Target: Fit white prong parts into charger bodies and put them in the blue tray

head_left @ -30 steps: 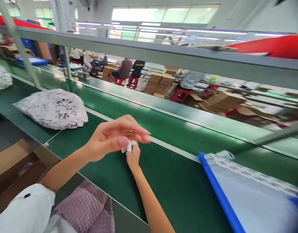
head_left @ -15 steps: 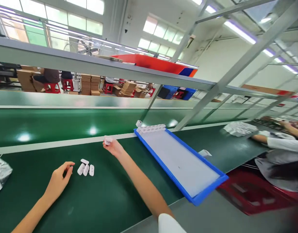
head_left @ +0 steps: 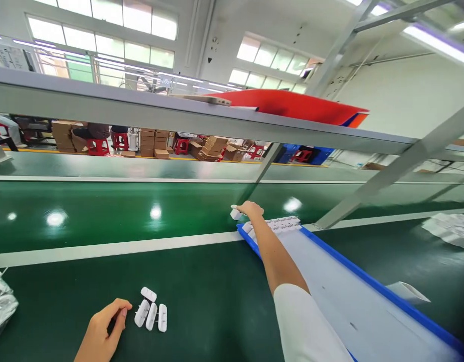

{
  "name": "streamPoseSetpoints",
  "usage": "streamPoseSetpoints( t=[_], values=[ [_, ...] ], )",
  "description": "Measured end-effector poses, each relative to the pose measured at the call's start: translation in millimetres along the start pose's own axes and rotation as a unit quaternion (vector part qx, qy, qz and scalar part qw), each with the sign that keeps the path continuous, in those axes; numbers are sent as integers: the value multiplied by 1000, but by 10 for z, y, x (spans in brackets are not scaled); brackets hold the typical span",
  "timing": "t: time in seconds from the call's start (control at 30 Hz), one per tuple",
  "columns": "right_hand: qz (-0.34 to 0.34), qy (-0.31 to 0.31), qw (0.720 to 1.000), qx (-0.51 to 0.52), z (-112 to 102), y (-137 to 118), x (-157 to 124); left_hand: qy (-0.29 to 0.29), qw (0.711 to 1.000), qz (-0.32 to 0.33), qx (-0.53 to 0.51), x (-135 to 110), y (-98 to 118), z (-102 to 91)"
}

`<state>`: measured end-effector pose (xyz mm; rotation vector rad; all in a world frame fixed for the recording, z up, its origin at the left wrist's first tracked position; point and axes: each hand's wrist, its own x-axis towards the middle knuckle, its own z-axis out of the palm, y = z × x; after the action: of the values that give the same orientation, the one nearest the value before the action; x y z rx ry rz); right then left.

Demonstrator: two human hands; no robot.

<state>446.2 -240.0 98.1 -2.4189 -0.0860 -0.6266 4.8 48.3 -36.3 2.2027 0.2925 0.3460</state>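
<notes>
- Green belt point(head_left: 217, 301) runs across a bright factory hall; steel shelf point(head_left: 141, 108) overhead with a red sheet point(head_left: 300, 105) on it; boxes point(head_left: 213, 146) and red stools far behind
- Right hand point(head_left: 250, 208) at full reach over the far corner of the blue tray point(head_left: 371, 283); fingers pinched shut on one white plug point(head_left: 235, 214), held just beside the tray's corner
- Row point(head_left: 281, 223) of like plugs lines the tray's far end; rest of the tray bare
- Left hand point(head_left: 103, 327) low on the belt, loosely curled, nothing in it; fingertips just beside four plugs point(head_left: 152, 312) lying close together; touching or not, cannot tell
- Step in hand, as I judge it: filling the tray, one plug at a time
- Seating this plug calls for lining it up at the row's left end, same way up as its neighbours, then a clean release
- Bag point(head_left: 0, 301) at left edge; another bag point(head_left: 451, 229) far right
</notes>
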Motion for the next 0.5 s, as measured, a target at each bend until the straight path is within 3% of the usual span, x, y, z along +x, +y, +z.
streamPoseSetpoints(
  t=[0.13, 0.3, 0.4, 0.5],
  values=[
    [37, -165, 975, -144, 75, -164, -35, 3, 1000, -17, 3, 18, 62, 13],
    [-45, -295, 922, -248, 42, -677, -379, 52, 997, 44, 39, 8, 209, 4],
    [-155, -358, 885, -255, -103, -1043, -967, 80, 990, 106, 56, -9, 261, -12],
    [-275, -408, 842, -219, -397, -1297, -1846, 106, 985, 121, 59, -90, 354, -2]
  ],
)
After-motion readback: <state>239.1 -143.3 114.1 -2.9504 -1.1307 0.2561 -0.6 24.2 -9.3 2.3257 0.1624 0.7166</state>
